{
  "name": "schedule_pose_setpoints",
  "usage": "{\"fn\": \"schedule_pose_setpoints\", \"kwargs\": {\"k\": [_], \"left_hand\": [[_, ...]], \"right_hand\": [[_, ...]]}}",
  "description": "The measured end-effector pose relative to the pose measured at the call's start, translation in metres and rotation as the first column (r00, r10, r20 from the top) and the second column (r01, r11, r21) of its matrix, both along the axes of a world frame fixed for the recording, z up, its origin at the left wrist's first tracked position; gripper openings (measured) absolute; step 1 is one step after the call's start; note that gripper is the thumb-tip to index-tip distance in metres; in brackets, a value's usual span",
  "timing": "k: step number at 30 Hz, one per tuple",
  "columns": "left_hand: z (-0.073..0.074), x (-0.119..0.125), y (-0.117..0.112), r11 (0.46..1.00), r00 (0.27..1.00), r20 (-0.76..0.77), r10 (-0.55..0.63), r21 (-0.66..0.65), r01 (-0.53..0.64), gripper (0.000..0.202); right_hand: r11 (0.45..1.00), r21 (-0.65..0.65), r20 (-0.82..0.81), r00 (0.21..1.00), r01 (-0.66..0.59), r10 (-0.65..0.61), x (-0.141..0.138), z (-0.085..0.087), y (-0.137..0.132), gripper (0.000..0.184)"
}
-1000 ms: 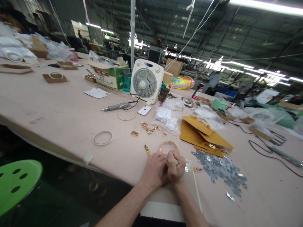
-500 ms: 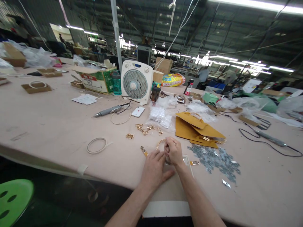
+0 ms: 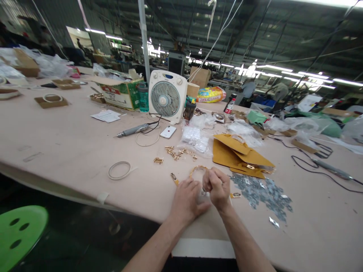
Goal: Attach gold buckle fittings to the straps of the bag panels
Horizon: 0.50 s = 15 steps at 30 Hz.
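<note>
My left hand [image 3: 185, 200] lies flat at the table's near edge, its thumb spread and its palm over a pale piece mostly hidden by both hands. My right hand [image 3: 217, 185] is closed in a fist just right of the left fingers; whatever is inside it is hidden. A curved, gold-coloured handle [image 3: 195, 170] arches out beyond the fingertips. One mustard strap with a metal plate [image 3: 174, 178] sticks out at the left, another strap [image 3: 236, 195] at the right. Beyond the hands lie small gold-coloured metal pieces [image 3: 176, 153].
A mustard bag [image 3: 235, 155] and a heap of small grey metal plates [image 3: 262, 192] lie at the right. Farther back are a box fan [image 3: 167, 96], a phone [image 3: 168, 132], a plastic bag [image 3: 195, 139], and a corded pen-like tool [image 3: 133, 130]. A tape coil [image 3: 119, 170] lies left.
My right fist has moved slightly right, away from the left fingers, uncovering more of the curved handle. The left hand stays in place. The whole view has shifted a little.
</note>
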State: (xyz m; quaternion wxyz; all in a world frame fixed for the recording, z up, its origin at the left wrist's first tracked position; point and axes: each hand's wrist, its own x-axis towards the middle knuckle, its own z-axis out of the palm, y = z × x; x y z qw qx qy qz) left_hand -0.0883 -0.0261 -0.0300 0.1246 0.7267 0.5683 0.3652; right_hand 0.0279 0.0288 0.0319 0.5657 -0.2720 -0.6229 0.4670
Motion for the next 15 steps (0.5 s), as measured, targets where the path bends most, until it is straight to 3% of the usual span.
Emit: {"fn": "schedule_pose_setpoints", "kwargs": {"k": [2,4,6,8,11,15], "left_hand": [[-0.001,0.0,0.0,1.0,1.0,-0.004,0.007,-0.002,-0.007,0.052],[-0.001,0.0,-0.001,1.0,1.0,0.012,0.002,0.002,-0.002,0.054],[0.0,0.0,-0.002,1.0,0.999,0.036,-0.004,0.006,0.004,0.054],[0.002,0.0,-0.001,1.0,0.999,0.042,-0.006,0.005,0.006,0.051],[0.003,0.001,0.001,1.0,1.0,0.013,0.012,0.022,-0.013,0.05],[-0.005,-0.002,-0.004,0.994,0.996,-0.075,0.048,0.1,-0.04,0.056]], "right_hand": [[0.999,0.035,-0.065,0.998,-0.003,0.005,0.002,0.001,-0.004,0.046],[0.999,0.04,0.012,1.0,-0.003,0.002,0.002,-0.008,-0.007,0.048],[1.0,-0.011,0.12,0.993,0.005,-0.004,0.001,-0.021,-0.007,0.05],[0.996,-0.088,0.123,0.992,0.013,-0.002,0.001,-0.031,-0.005,0.05],[0.983,-0.18,-0.077,0.996,0.024,-0.039,0.009,-0.031,0.0,0.047],[0.966,-0.246,-0.342,0.926,0.076,-0.16,0.028,-0.015,-0.002,0.045]]}}
